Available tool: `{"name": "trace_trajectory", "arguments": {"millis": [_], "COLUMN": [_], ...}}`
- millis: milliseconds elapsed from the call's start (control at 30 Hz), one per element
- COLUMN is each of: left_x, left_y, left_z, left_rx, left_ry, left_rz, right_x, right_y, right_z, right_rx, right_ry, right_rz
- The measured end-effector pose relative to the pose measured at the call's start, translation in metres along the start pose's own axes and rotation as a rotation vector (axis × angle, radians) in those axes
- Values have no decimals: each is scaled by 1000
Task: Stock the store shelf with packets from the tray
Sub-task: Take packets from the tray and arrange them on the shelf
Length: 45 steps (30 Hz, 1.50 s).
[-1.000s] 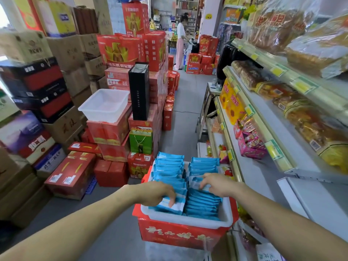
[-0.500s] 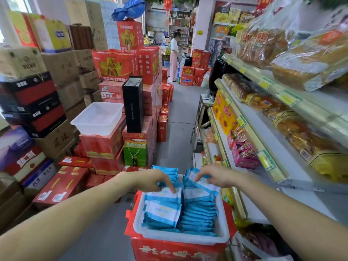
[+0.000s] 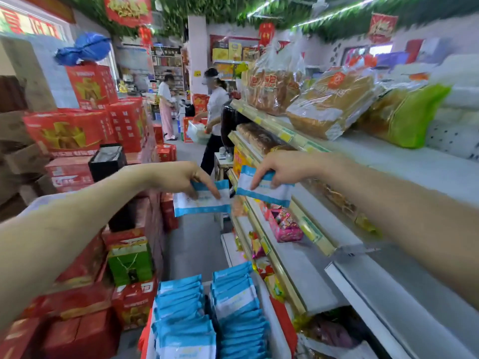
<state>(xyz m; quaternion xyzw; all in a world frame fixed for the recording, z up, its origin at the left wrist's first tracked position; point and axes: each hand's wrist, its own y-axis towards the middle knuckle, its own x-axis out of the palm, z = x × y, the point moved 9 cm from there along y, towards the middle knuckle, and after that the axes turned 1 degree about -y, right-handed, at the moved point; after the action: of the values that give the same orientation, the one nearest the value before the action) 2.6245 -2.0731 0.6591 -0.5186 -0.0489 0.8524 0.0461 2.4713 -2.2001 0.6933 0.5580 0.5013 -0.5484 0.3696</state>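
Left hand (image 3: 181,178) pinches a packet (image 3: 202,200); right hand (image 3: 282,168) pinches a second packet (image 3: 264,190). Both are held mid-air above the tray (image 3: 286,322), just beside the shelf (image 3: 388,161). Carry step, probably; next move needs a bare shelf spot. Faces toward camera, long axes roughly level, second packet tilts down rightward.

Left grip (image 3: 181,177) pinches left packet (image 3: 203,203) by its top edge; right grip (image 3: 282,168) pinches right packet (image 3: 264,190) the same way. Both packets are blue-and-white and held up mid-aisle, just beside each other. Right packet overlaps the shelf (image 3: 298,265) front edge. Below the grips: tray (image 3: 270,322), two rows of stocked packets (image 3: 233,314) standing on edge. Pink snack bags (image 3: 285,226) on the shelf under the right grip. Frame is motion-blurred.
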Motion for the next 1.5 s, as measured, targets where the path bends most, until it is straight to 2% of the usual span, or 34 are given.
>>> {"name": "trace_trajectory", "arguments": {"millis": [200,367,533,633,933,1267,1500], "left_x": [-92,-120,-103,-84,-24,18,41], "left_y": [42,85,130,151,198,236,253], "left_z": [78,171,275,336,452,505,525], "left_rx": [177,358,558,658,797,836,854], "left_ry": [-11,60,142,196,194,234,217], "left_rz": [64,17,-37,-4,-15,-71,-122], "right_x": [-105,-148,-162,-160,-103,-67,-70], "right_y": [-68,-157,-268,-341,-506,-553,-555], "right_z": [40,79,128,156,226,266,265], "right_rx": [133,268,508,631,993,1057,951], "right_ry": [-53,-60,-138,-157,-70,-37,-169], "right_rz": [125,204,202,234,168,193,228]}}
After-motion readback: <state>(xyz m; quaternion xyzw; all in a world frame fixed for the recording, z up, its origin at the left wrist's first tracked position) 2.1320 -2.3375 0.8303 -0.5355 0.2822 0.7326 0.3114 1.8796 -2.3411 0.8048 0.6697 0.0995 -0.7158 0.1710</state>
